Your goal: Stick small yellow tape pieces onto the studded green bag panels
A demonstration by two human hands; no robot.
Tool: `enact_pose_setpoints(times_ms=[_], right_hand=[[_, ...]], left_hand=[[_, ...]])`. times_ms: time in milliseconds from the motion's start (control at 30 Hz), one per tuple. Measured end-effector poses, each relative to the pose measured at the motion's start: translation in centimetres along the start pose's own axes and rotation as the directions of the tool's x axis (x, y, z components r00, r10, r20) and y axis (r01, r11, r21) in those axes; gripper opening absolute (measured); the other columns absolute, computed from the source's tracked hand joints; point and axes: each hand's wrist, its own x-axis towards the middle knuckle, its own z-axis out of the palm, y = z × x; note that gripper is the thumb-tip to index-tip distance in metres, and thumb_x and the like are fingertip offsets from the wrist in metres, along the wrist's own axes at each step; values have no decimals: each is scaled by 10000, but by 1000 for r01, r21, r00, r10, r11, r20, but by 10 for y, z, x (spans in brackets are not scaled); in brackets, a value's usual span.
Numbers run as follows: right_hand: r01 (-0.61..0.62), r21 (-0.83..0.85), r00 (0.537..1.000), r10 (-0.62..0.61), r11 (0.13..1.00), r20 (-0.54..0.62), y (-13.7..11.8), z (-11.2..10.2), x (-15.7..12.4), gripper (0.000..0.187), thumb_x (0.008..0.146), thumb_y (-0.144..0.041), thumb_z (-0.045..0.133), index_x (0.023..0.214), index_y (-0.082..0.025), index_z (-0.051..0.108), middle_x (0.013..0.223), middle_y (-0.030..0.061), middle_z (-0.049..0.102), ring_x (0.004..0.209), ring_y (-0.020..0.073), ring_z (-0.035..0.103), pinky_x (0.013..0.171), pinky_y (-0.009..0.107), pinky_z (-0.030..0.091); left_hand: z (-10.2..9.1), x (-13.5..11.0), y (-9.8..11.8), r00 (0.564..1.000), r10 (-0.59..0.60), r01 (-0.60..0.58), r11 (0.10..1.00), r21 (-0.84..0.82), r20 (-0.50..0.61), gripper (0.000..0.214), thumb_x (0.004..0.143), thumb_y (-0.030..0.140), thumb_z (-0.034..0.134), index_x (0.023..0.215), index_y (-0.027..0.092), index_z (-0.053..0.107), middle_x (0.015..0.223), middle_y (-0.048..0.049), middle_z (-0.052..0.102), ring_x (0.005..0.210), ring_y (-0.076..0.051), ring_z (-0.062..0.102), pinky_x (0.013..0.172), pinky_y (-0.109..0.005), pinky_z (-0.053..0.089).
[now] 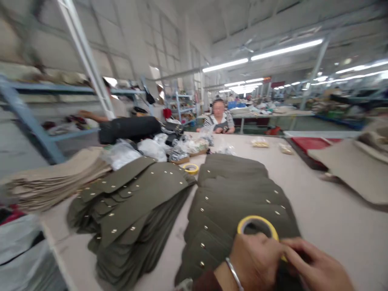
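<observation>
My left hand, with a metal bangle on the wrist, grips a yellow roll of tape at the bottom of the view. Beside it my right hand has its fingers pinched at the roll's right edge. Both hands are over a stack of olive-green cut pieces with metal studs. A second fanned stack of the same olive pieces lies to the left. The picture is motion-blurred.
A second yellow tape roll lies further back on the beige table. Beige fabric piles lie at left, clear plastic bags behind the stacks. A person sits at the far end. Red tray and tan sheets at right.
</observation>
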Motion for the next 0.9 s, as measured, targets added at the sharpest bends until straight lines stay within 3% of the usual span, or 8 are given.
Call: enact_pose_setpoints(times_ms=[33, 100, 200, 300, 467, 633, 800, 900], right_hand=[[-173, 32, 984, 172, 984, 48, 0, -13, 1, 192, 725, -405, 651, 666, -231, 707, 535, 7, 656, 467, 182, 605, 442, 274, 509], [-420, 164, 906, 403, 892, 130, 3, -34, 6, 241, 667, -414, 691, 690, -175, 707, 539, 25, 650, 495, 184, 611, 482, 291, 527], [-541, 270, 841, 507, 797, 188, 12, -51, 14, 337, 620, -431, 754, 757, -126, 709, 570, 27, 651, 502, 138, 584, 489, 259, 501], [-587, 237, 809, 548, 774, 213, 18, -55, 14, 355, 609, -437, 766, 745, -116, 701, 546, 10, 632, 442, 93, 530, 446, 223, 453], [-577, 133, 810, 543, 806, 224, 16, -47, 12, 280, 648, -377, 721, 745, -116, 692, 503, -14, 604, 401, 72, 487, 420, 198, 405], [-528, 30, 832, 510, 849, 220, 17, -40, 12, 234, 690, -346, 659, 758, -127, 702, 491, -22, 586, 414, 85, 481, 437, 208, 393], [-337, -224, 906, 380, 914, 187, 13, -36, 14, 216, 744, -317, 574, 715, -162, 721, 525, -2, 622, 478, 127, 544, 464, 231, 391], [-263, -313, 919, 336, 913, 208, 8, -35, 15, 197, 768, -304, 556, 732, -192, 714, 520, -14, 633, 467, 136, 571, 496, 247, 415]], left_hand=[[2, 1, 2, 996, 80, -78, 995, -64, 31, 173, 911, 330, 496, 842, 237, 624, 766, -4, 657, 702, -128, 615, 637, -206, 482], [6, 6, 1, 992, 121, -121, 993, -10, 23, 230, 966, 223, 382, 884, 195, 596, 783, -24, 644, 703, -136, 589, 651, -232, 472], [7, 16, -9, 993, 86, -96, 985, 142, 77, 153, 957, 204, 440, 898, 192, 580, 850, -29, 637, 791, -161, 561, 687, -255, 446], [5, 20, -13, 993, 69, -83, 985, 150, 96, 126, 931, 153, 477, 872, 186, 584, 835, -35, 620, 799, -190, 531, 694, -293, 424], [8, 17, -8, 982, 52, -84, 981, 174, 182, 126, 943, 184, 464, 912, 204, 584, 842, -25, 605, 788, -200, 511, 694, -317, 404], [10, 16, -6, 982, 69, -93, 987, 131, 176, 135, 953, 192, 452, 913, 197, 581, 852, -28, 601, 808, -191, 507, 717, -305, 410], [10, 16, -7, 987, 77, -87, 994, 65, 142, 127, 945, 160, 462, 893, 191, 574, 877, -27, 610, 866, -184, 511, 766, -292, 424], [10, 16, -8, 986, 77, -87, 994, 67, 147, 116, 942, 161, 472, 893, 193, 572, 890, -25, 612, 872, -181, 514, 760, -291, 419]])
